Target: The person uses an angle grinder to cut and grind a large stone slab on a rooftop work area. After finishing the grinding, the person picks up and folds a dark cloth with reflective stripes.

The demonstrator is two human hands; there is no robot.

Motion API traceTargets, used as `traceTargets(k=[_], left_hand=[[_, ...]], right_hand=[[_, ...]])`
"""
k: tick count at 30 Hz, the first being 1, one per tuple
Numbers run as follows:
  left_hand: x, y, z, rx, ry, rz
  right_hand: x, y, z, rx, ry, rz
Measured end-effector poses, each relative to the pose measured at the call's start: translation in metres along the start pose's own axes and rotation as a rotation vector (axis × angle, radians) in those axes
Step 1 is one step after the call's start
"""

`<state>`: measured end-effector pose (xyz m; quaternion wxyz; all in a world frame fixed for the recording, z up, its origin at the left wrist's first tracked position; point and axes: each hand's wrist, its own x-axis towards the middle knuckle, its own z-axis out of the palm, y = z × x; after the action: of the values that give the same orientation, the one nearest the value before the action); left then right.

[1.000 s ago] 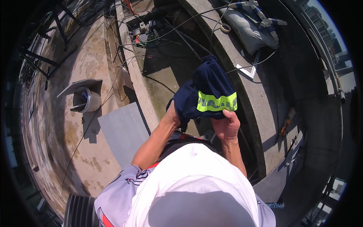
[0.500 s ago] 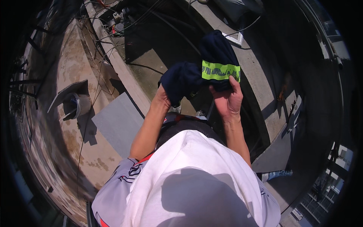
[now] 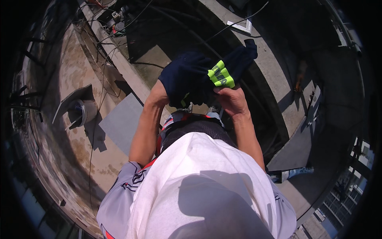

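A navy garment (image 3: 187, 79) with a bright yellow-green band (image 3: 221, 75) spans the space between my hands. Bunched cloth covers my left hand (image 3: 160, 92) past the wrist, so its fingers are hidden. My right hand (image 3: 232, 98) is closed on the cloth at the lower edge of the band, thumb on top. Beyond the band, a narrow sleeve-like part of the garment slants up to the right and ends in a cuff-like tip. The band is crumpled.
On the left, a pale bucket (image 3: 88, 110) stands beside a grey flat board (image 3: 122, 122). Thin cables (image 3: 104, 71) cross the left ledge. A white frame-like piece (image 3: 241, 27) lies on the right concrete ledge (image 3: 274, 83); a dark sheet (image 3: 292, 153) sits at lower right.
The narrow part with the band has swung from upright to slanting right, and the band has crumpled. My left hand has moved slightly left, the right slightly down and left.
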<state>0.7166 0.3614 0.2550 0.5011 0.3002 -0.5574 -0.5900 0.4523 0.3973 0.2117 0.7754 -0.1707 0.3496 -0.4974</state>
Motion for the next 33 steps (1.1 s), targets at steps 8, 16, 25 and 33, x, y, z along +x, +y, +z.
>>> traceTargets(k=[8, 16, 25, 33], left_hand=[[-0.009, -0.015, -0.051, 0.375, -0.135, 0.312], [-0.026, -0.010, 0.005, -0.031, 0.142, -0.196], [-0.061, -0.026, -0.008, 0.146, 0.245, -0.230], [-0.067, -0.040, -0.002, 0.252, 0.266, -0.249]], right_hand=[[0.021, -0.003, -0.013, 0.214, -0.440, -0.220], [0.030, 0.009, 0.038, 0.386, -0.361, -0.218], [0.030, 0.022, 0.061, 0.901, -0.347, 0.244], [0.027, 0.040, 0.037, 0.291, -0.535, 0.271]])
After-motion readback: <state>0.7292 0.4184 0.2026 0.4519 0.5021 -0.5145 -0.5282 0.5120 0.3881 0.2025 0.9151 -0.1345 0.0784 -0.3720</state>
